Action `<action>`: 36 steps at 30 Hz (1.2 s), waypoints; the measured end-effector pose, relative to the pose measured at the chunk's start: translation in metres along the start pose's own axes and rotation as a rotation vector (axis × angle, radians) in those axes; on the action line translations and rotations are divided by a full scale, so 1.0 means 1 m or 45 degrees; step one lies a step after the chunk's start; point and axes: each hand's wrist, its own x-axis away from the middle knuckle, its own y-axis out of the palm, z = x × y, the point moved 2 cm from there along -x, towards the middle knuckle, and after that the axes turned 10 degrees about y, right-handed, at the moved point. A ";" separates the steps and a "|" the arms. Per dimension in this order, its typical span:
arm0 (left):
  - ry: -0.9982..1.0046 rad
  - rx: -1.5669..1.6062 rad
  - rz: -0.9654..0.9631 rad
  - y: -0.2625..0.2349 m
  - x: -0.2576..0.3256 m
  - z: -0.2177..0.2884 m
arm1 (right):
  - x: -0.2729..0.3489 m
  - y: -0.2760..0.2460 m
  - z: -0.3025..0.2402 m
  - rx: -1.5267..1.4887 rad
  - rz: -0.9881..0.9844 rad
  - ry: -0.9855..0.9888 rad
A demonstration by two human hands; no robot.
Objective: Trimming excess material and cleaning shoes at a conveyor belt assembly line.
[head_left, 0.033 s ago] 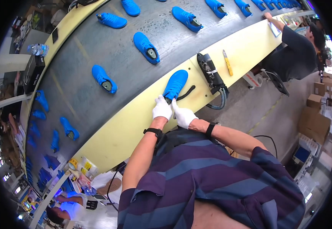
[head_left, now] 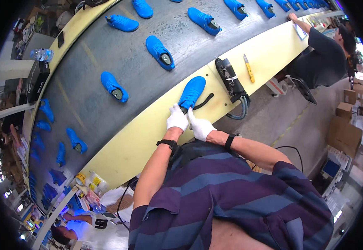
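Yellow bench (head_left: 136, 143) beside grey conveyor (head_left: 133, 62) | blue shoe (head_left: 193, 91) on bench | both gloved hands (head_left: 177, 118) gripping its heel end

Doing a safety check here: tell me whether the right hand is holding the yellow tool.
No, the yellow tool lies on the tabletop, apart from the right hand, which is at the heel of the blue shoe.

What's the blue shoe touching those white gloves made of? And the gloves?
The blue shoe looks like matte fabric: its surface lacks gloss, though any weave is too small to see. The white gloves seem thin, matte cloth, fitting closely without shine.
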 end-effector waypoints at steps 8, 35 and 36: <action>0.049 -0.051 -0.123 0.006 -0.007 -0.010 | 0.002 -0.114 0.038 -0.003 0.640 -0.187; -0.128 -0.166 -0.292 0.008 -0.002 0.003 | 0.033 -0.227 0.106 -0.399 0.670 -0.005; -0.117 -0.153 -0.290 0.008 -0.003 0.005 | 0.039 -0.214 0.084 -0.313 0.519 0.022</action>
